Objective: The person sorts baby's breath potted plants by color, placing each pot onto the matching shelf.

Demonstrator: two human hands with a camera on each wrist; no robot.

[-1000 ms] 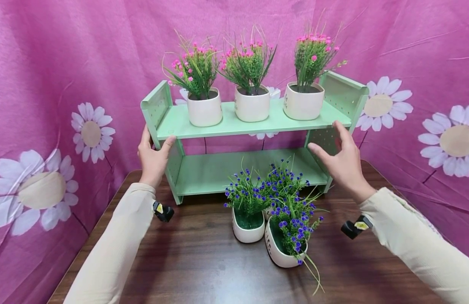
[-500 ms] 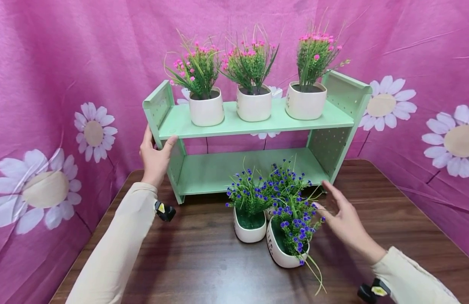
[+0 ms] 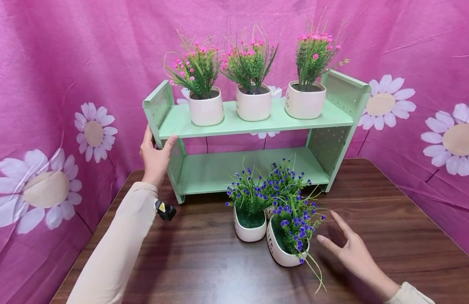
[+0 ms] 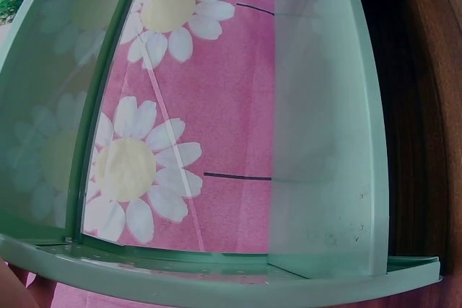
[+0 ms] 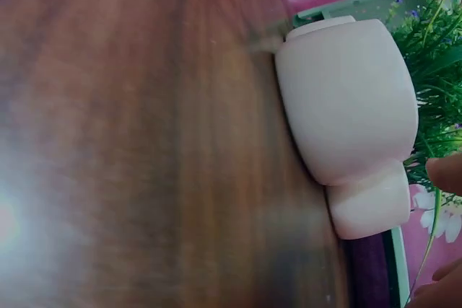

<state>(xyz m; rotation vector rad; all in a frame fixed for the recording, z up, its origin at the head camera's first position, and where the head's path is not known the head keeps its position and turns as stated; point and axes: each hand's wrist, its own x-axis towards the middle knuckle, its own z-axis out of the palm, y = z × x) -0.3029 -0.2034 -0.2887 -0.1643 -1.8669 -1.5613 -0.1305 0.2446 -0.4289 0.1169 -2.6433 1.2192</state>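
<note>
Pink curtain (image 3: 234,19) behind, and left hand (image 3: 155,160) grips the green shelf (image 3: 207,171) by its side! Right hand (image 3: 352,249) has fingers spread, front purple-flowered pot (image 3: 283,254) just left of them: best cupped low, below the blooms.

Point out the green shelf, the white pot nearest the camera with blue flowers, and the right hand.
Green shelf (image 3: 205,174), head view: bare left part of the lower board.
White pot (image 3: 283,258), head view: outer wall, below the rim.
Right hand (image 3: 353,254), head view: middle of the hand.
</note>
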